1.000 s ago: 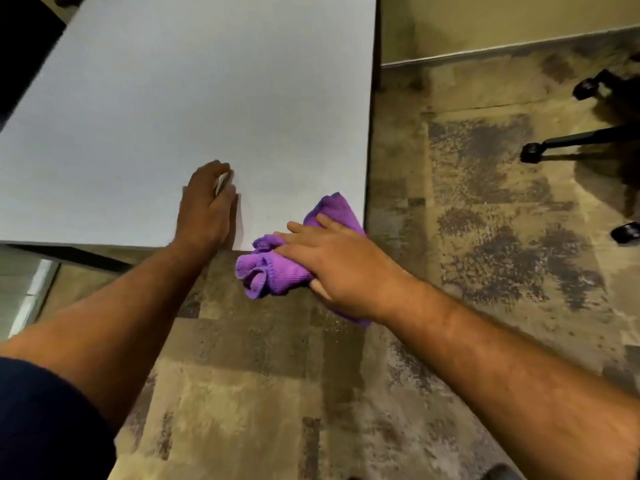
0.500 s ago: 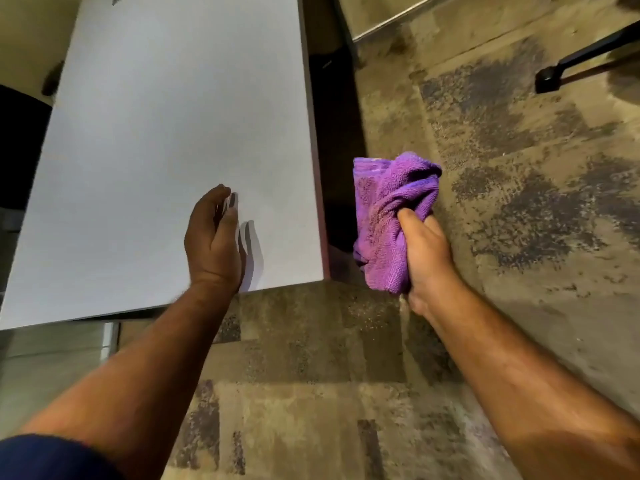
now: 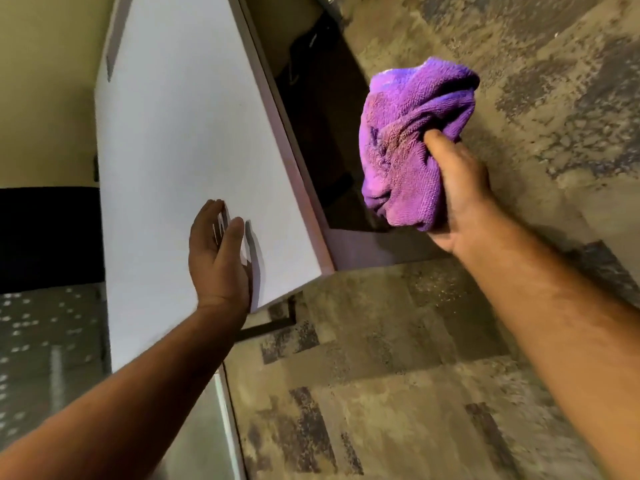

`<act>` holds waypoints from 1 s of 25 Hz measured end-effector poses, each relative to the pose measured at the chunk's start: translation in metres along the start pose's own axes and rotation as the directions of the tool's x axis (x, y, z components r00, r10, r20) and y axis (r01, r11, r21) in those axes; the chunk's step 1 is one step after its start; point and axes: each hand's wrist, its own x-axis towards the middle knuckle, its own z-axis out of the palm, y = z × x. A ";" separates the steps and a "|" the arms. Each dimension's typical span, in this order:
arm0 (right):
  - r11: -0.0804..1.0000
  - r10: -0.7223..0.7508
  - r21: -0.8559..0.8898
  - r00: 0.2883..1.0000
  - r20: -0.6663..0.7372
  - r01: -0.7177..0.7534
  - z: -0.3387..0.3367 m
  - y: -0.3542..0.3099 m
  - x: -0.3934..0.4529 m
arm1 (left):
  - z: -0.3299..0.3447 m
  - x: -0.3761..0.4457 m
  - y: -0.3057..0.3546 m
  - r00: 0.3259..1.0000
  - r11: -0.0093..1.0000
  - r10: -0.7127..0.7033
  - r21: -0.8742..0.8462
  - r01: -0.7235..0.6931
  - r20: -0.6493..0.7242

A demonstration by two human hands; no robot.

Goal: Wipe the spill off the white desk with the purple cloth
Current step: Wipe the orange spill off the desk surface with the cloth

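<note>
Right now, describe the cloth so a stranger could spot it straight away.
Find the white desk on the left. Just past its right edge, over the mottled floor, the right hand grips a bunched purple cloth. It is the only vivid colour here.

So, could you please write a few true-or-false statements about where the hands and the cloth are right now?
1. The right hand grips the purple cloth. True.
2. The cloth lies flat on the desk. False: it is bunched up and held beyond the desk's right edge, above the floor.
3. The left hand is over the desk near its front edge, fingers open. True.
4. The left hand holds a second cloth. False: it holds nothing.
</note>
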 end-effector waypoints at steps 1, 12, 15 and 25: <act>0.999 -0.033 -0.008 0.999 0.002 0.033 -0.009 -0.001 0.003 | 0.002 -0.001 0.001 1.000 1.000 0.008 0.027 -0.008 0.005; 0.795 -0.185 -0.450 0.870 0.458 0.406 0.070 0.048 0.018 | 0.006 -0.001 0.006 0.997 0.998 -0.065 -0.016 0.064 -0.039; 0.626 -0.219 -0.570 0.822 0.526 0.532 0.072 0.057 0.013 | 0.007 -0.003 0.007 0.996 0.997 -0.081 -0.012 0.080 -0.041; 0.447 -0.416 -0.494 0.662 0.624 0.746 -0.015 0.089 -0.096 | 0.006 -0.009 0.015 0.994 0.992 -0.110 -0.070 0.109 -0.021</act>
